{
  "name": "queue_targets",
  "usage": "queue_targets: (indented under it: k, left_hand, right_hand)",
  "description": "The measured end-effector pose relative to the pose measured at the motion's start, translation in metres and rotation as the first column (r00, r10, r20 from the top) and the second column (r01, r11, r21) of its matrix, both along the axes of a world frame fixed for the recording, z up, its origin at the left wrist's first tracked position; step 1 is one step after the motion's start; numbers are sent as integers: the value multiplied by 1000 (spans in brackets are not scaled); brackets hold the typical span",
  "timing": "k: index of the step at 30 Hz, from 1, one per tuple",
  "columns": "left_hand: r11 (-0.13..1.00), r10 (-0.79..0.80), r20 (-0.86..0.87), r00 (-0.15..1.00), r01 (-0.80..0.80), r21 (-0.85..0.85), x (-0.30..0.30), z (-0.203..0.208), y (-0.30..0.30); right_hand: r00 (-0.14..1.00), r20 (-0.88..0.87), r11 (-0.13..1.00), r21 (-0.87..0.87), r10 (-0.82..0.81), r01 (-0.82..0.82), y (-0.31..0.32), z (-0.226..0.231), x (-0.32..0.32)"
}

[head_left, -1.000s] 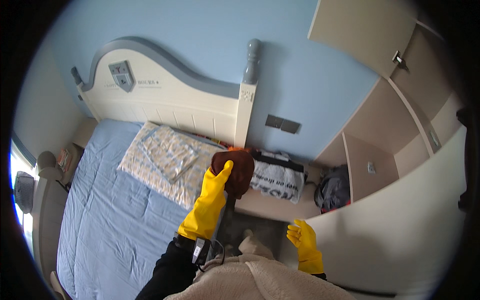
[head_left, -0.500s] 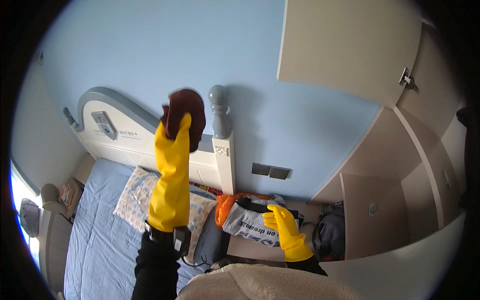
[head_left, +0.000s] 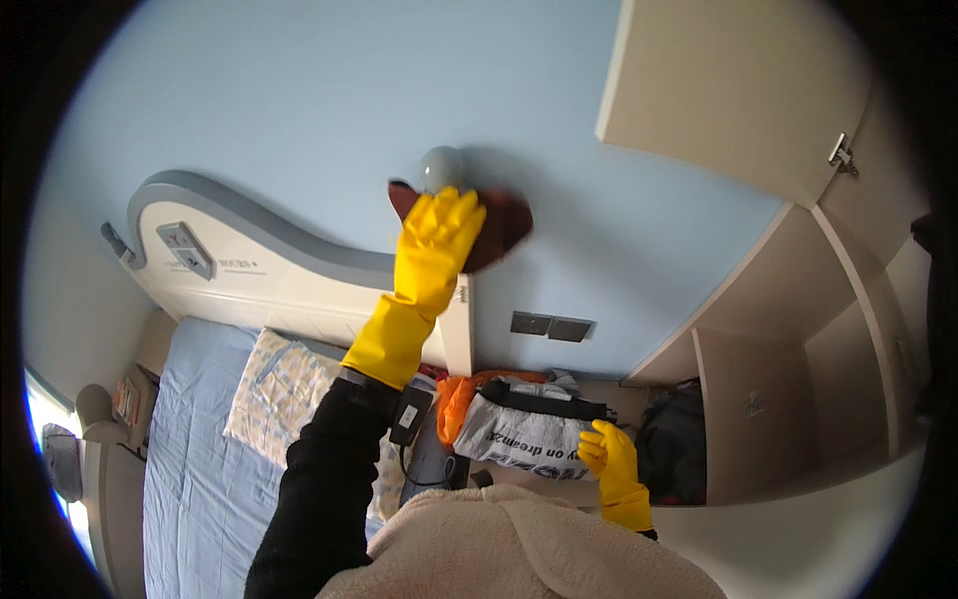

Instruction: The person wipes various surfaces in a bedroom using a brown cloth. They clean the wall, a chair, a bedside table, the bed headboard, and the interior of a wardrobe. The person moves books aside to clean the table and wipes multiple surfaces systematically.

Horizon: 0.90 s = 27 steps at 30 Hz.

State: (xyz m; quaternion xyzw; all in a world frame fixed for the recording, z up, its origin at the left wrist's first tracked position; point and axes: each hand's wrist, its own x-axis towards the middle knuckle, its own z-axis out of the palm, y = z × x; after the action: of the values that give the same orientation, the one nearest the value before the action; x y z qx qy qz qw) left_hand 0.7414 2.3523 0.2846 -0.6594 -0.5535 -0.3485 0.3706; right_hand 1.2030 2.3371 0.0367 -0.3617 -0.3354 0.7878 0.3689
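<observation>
My left hand [head_left: 439,230], in a long yellow rubber glove, is closed on a dark red-brown cloth [head_left: 504,230]. The cloth wraps around the grey turned bedpost [head_left: 442,168] at the end of the headboard; only its round top shows above my fingers. Lower on the right, my right hand [head_left: 609,454] wears a matching glove. Its fingers are loosely bent and apart, with nothing in them, near a grey printed bag [head_left: 529,424].
The white and grey headboard [head_left: 279,270] runs left behind a blue-covered bed [head_left: 190,429] with patterned pillows [head_left: 274,384]. A beige cabinet door [head_left: 738,100] hangs at upper right, above open shelving [head_left: 768,399]. Two dark sockets [head_left: 551,326] sit on the blue wall.
My left hand has moved right with the cloth, from in front of the headboard onto the bedpost. My right hand has shifted slightly right and down.
</observation>
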Motion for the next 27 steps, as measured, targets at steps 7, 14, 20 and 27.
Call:
queue_targets:
  k: [7,14,20,27]
  left_hand:
    - [977,-186,808,559,195,91,-32,-10,-68]
    - [925,-380,448,809,335,179,-23,99,15]
    - [986,-156,249,956,134,102,-20,92,35]
    - [973,26,-321,947,50,225,-29,36,25]
  right_hand:
    - [988,105,994,-7,-112,113,19,47,-34]
    - [970,237,940,319,44,-120,28,54,-72]
    - [983,183,996,-75,-33,48,33,45,-86]
    - [956,254,888,391,148,-241,41,50,-114]
